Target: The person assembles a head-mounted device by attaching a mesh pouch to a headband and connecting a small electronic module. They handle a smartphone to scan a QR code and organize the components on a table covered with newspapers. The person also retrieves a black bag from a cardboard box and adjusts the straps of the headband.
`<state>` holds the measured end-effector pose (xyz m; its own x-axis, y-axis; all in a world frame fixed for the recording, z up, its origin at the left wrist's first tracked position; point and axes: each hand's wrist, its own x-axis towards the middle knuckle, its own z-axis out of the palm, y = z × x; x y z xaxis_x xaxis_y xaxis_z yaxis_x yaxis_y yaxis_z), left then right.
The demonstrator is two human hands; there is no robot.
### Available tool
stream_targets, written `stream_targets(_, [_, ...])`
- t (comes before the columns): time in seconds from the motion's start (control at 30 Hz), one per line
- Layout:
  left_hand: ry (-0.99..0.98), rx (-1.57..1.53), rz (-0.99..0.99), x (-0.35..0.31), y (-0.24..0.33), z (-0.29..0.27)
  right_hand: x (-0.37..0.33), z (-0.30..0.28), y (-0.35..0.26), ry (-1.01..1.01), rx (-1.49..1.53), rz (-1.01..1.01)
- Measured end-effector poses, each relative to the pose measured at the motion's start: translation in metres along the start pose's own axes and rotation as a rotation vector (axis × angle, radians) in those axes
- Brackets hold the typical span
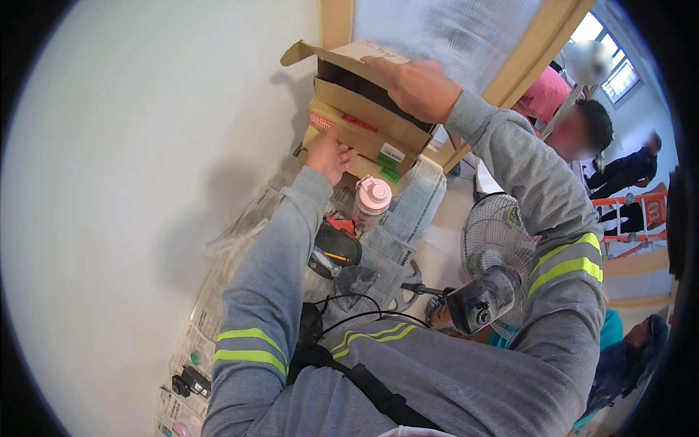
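Note:
An opened cardboard box (367,102) stands tilted against the wall side, its top flap raised over a dark inside I cannot make out. My right hand (424,89) grips the edge of that flap, with the index finger stretched along its top. Below it, my left hand (332,156) has its fingers apart and rests against the front of the lower brown box (342,125), which bears red and green labels. Close under the left hand stands a pink lidded bottle (372,199).
Newspaper (399,237) covers the floor or ledge along the white wall. A black-and-red tool (338,245), a wire-caged fan (495,240) and black cables (357,298) lie near my body. Several people and an orange ladder (638,211) are at the right.

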<state>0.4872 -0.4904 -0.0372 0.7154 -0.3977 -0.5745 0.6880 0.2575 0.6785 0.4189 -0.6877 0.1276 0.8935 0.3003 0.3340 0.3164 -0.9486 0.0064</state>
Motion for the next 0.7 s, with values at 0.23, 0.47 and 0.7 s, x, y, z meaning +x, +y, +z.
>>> stream_targets(0.23, [-0.245, -0.094, 0.239, -0.004, 0.007, 0.006, -0.024, 0.009, -0.033, -0.052, -0.132, 0.049])
stream_targets(0.47, [-0.512, 0.186, 0.364, -0.038, 0.096, 0.059, -0.019, -0.015, -0.026, -0.094, -0.379, 0.201])
stream_targets(0.7, [-0.241, 1.152, 1.039, -0.001, 0.069, 0.037, 0.006, -0.033, 0.024, -0.089, -0.219, 0.196])
